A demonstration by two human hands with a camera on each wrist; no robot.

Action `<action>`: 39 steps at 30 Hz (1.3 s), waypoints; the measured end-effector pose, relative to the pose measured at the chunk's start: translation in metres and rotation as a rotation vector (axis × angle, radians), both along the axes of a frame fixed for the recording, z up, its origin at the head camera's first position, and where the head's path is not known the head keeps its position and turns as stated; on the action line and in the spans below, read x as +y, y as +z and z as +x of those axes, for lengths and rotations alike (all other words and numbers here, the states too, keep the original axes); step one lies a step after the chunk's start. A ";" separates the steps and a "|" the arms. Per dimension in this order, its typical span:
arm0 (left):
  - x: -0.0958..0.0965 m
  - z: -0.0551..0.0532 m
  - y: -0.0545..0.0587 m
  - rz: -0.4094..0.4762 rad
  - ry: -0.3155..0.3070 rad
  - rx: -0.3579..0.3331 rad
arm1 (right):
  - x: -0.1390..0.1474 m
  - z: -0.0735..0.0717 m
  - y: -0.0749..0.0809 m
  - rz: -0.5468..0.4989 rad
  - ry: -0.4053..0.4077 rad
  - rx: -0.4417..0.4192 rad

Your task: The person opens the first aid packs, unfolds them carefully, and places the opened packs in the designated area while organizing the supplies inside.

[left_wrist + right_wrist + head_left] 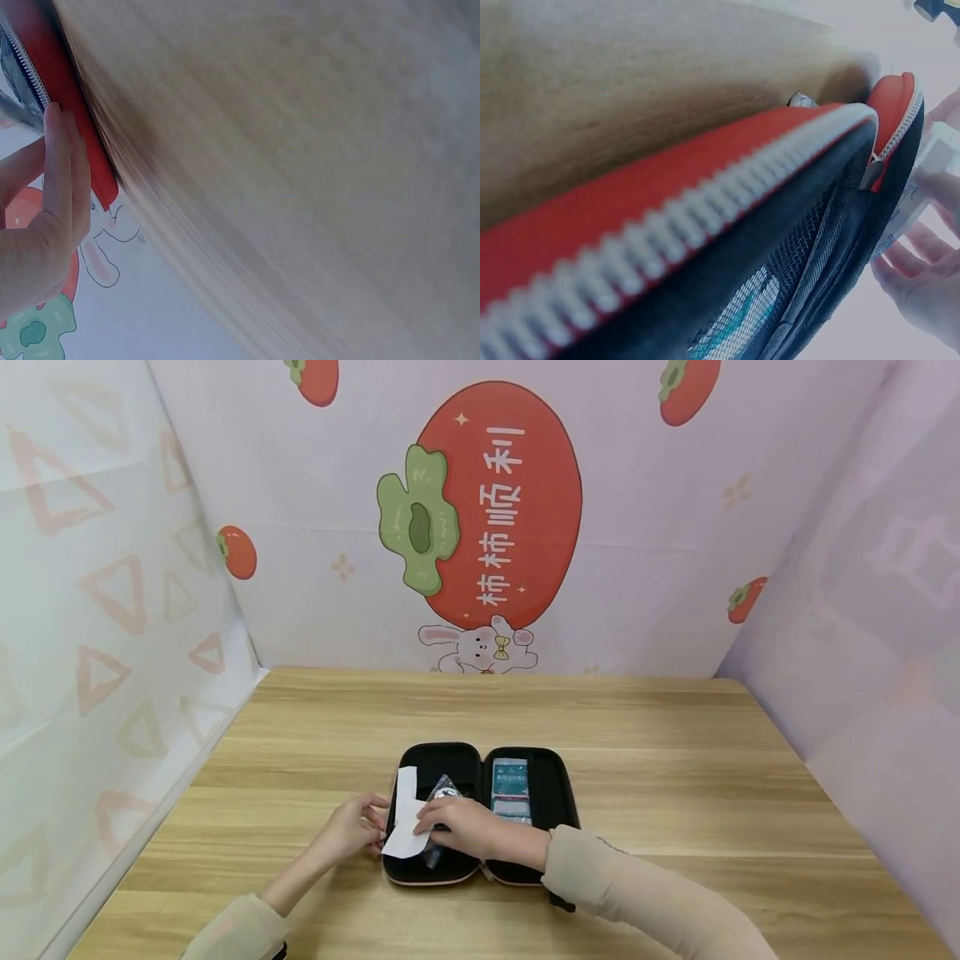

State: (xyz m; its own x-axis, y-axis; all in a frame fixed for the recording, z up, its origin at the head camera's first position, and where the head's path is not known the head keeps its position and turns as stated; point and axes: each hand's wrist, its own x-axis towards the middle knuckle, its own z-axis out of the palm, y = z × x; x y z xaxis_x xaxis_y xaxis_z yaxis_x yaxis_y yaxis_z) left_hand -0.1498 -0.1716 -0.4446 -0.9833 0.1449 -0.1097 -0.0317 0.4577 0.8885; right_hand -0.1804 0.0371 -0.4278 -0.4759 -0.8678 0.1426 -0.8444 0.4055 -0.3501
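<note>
A zip case [437, 878], black inside and red outside, lies unfolded on the table. Over its left half my right hand [459, 827] pinches a white packet or folded paper [405, 843], whose narrower part reaches toward the back. Partly beneath that hand is a clear plastic bag [433, 858]; its contents are unclear. My left hand [352, 831] is at the case's left edge. In the left wrist view, its fingers [58, 172] lie fairly straight against the red side by the zipper. The right wrist view shows printing on the white packet [907, 214].
In the case's right half, teal and white packets [512, 781] sit in a mesh pocket. A dark tab [562, 902] sticks out at the front. Wooden table [712, 777] surrounds the case, with printed cloth walls [645, 568] at the back and sides.
</note>
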 end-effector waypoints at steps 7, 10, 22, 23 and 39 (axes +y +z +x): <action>0.001 0.001 0.001 0.014 0.014 -0.007 | 0.010 -0.005 0.005 -0.264 -0.072 -0.039; 0.000 0.002 0.002 0.025 0.005 -0.010 | 0.016 -0.007 0.007 -0.368 -0.122 -0.059; 0.002 0.003 0.002 0.027 0.007 -0.007 | 0.049 -0.012 0.015 -0.471 -0.341 -0.217; 0.002 0.003 0.002 0.025 0.008 -0.006 | 0.052 -0.012 0.015 -0.479 -0.360 -0.237; 0.002 0.003 0.002 0.029 0.010 -0.007 | 0.100 -0.019 0.005 -0.572 -0.612 -0.496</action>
